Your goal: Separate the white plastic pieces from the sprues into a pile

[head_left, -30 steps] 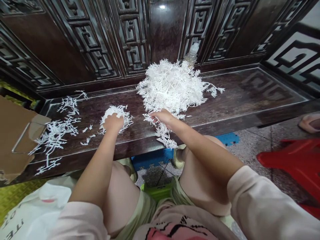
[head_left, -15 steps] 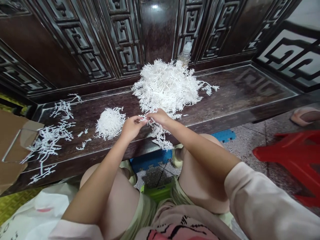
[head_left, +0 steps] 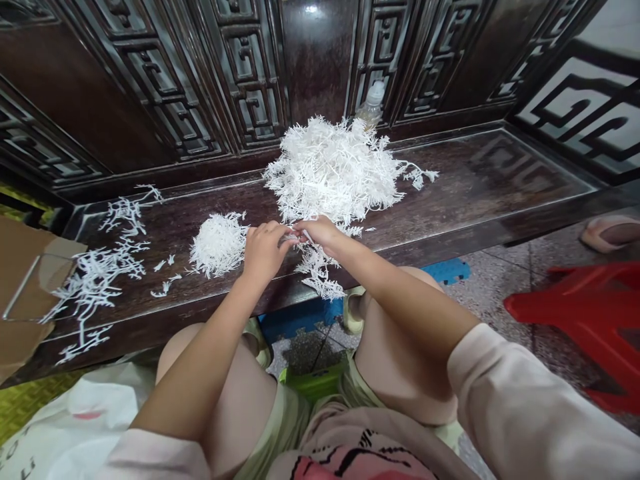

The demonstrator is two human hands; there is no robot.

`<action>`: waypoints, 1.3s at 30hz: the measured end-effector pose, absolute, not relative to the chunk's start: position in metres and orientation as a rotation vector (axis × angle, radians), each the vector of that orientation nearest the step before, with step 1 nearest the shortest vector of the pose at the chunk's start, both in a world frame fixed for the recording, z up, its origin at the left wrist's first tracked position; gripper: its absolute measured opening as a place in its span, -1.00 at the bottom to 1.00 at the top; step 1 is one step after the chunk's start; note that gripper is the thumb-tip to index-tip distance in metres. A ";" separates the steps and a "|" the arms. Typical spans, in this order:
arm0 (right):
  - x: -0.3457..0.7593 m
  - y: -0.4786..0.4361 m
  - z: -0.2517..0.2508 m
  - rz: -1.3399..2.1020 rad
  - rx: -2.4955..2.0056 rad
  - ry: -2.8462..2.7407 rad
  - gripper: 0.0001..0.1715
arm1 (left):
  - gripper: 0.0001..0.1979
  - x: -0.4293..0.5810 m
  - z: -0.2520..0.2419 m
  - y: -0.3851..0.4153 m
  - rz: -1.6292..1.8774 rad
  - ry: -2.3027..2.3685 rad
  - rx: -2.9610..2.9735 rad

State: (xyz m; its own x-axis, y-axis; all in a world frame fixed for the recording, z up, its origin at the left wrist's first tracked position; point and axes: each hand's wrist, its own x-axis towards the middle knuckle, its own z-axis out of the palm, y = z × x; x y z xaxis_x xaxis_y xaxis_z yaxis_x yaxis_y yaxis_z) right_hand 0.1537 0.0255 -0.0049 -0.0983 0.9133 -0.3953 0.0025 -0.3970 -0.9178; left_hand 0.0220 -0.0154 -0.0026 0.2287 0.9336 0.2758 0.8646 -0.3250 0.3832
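Observation:
Both hands meet over the front of the dark wooden bench (head_left: pixel 450 180). My right hand (head_left: pixel 320 233) pinches a white branched plastic piece (head_left: pixel 307 235). From the left, my left hand (head_left: pixel 266 249) is closed with thumb and fingertips on the same piece, its tips partly hidden. Just behind them rises a big heap of white branched plastic pieces (head_left: pixel 333 170). A smaller pile of short white sprigs (head_left: pixel 217 245) lies left of my left hand. Below my right hand, a few loose white pieces (head_left: pixel 323 273) hang over the bench's front edge.
Bare white stems (head_left: pixel 103 277) are scattered at the bench's left end, beside a cardboard box (head_left: pixel 30 287). A clear bottle (head_left: pixel 373 103) stands behind the heap, against the carved back panel (head_left: pixel 320 73). A red plastic stool (head_left: pixel 585 313) is on the floor at right.
My left hand has turned more palm-down, its fingers now reaching over toward my right fingertips. My right hand has stayed nearly in place. The piles look the same.

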 end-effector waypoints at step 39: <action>0.165 0.039 -0.006 1.265 -1.525 -1.436 -0.84 | -0.86 0.031 0.003 -0.023 1.349 1.514 1.674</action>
State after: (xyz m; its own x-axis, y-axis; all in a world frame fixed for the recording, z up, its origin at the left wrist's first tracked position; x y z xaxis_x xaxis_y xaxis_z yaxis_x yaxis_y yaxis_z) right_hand 0.1654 0.0390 -0.0063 -0.0817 0.9776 -0.1939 0.3157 -0.1591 -0.9354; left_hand 0.0306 -0.0233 0.0031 -0.1131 0.9374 0.3293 0.4345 -0.2514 0.8649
